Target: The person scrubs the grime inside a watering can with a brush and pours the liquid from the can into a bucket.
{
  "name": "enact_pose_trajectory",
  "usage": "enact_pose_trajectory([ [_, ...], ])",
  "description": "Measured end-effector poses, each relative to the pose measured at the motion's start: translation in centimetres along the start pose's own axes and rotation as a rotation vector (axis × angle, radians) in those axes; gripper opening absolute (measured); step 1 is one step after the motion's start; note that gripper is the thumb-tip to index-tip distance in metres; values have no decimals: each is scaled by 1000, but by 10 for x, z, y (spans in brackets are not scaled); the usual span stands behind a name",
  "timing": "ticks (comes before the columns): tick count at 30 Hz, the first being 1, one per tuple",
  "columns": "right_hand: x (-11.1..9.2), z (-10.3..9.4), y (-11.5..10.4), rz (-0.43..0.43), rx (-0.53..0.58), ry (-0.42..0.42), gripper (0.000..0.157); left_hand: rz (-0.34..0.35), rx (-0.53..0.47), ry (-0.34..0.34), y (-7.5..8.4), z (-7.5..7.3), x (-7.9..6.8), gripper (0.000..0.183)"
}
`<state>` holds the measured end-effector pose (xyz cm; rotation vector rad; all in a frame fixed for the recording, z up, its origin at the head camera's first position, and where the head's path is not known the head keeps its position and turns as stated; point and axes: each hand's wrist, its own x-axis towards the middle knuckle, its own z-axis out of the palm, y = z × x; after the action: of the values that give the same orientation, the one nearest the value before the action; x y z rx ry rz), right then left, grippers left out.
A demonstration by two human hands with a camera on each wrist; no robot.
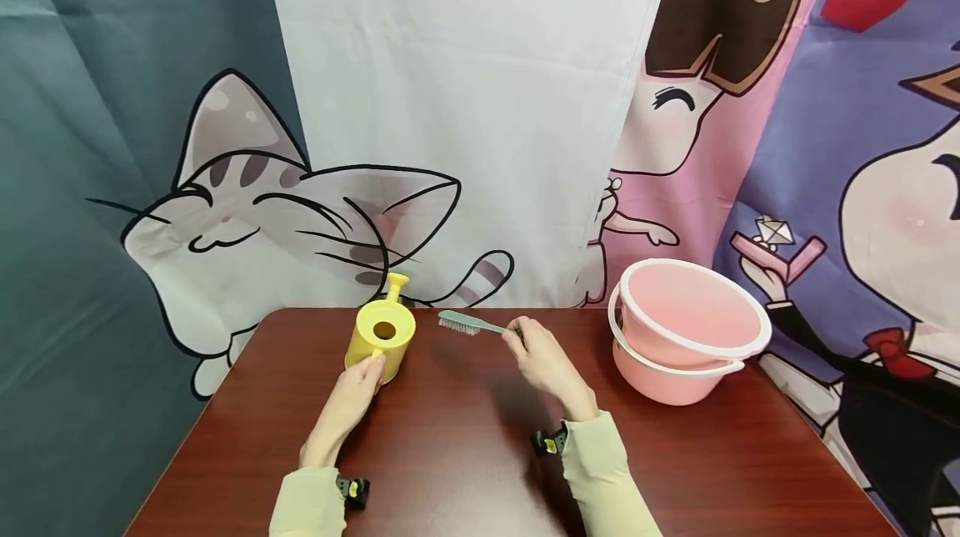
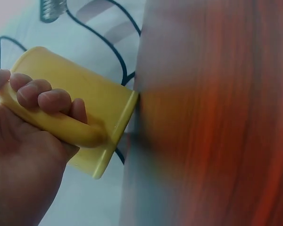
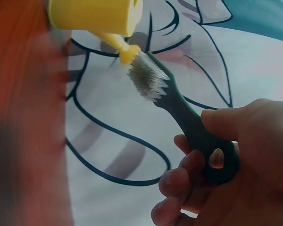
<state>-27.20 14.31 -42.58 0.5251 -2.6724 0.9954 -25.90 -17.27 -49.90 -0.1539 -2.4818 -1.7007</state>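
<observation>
A yellow watering can (image 1: 380, 337) is at the back left of the table, its spout pointing away toward the backdrop. My left hand (image 1: 357, 387) grips its handle (image 2: 61, 125), fingers curled round it in the left wrist view. In my right hand (image 1: 546, 360) is a green scrubbing brush (image 1: 471, 323), held by its handle above the table. The pale bristles (image 3: 147, 77) face down in the head view, and the brush head points left toward the can. The right thumb presses on the handle, with the fingers beneath it.
Two pink basins with white rims stand at the right of the brown table (image 1: 457, 454); the upper basin (image 1: 690, 312) sits tilted in the lower basin (image 1: 667, 383). A cartoon-printed cloth backdrop (image 1: 465, 103) hangs behind the table's far edge.
</observation>
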Motion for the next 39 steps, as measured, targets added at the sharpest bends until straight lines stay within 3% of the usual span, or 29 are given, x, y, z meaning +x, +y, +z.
enact_pose_trajectory([
  [7,-7,-14,-10,-57,-31,25,7,26,17,-47,-2,20,-7,46],
  [11,-7,-17,-16,-109,-37,23,7,63,48,-41,0,25,-9,46],
  [20,-10,-17,-23,-157,-29,41,6,80,101,-111,10,32,-7,43],
  [29,-11,-14,-28,-219,-93,44,6,154,172,-150,17,39,-4,39],
  [39,-9,-13,-33,-275,-128,53,5,170,219,-149,22,41,-3,38],
])
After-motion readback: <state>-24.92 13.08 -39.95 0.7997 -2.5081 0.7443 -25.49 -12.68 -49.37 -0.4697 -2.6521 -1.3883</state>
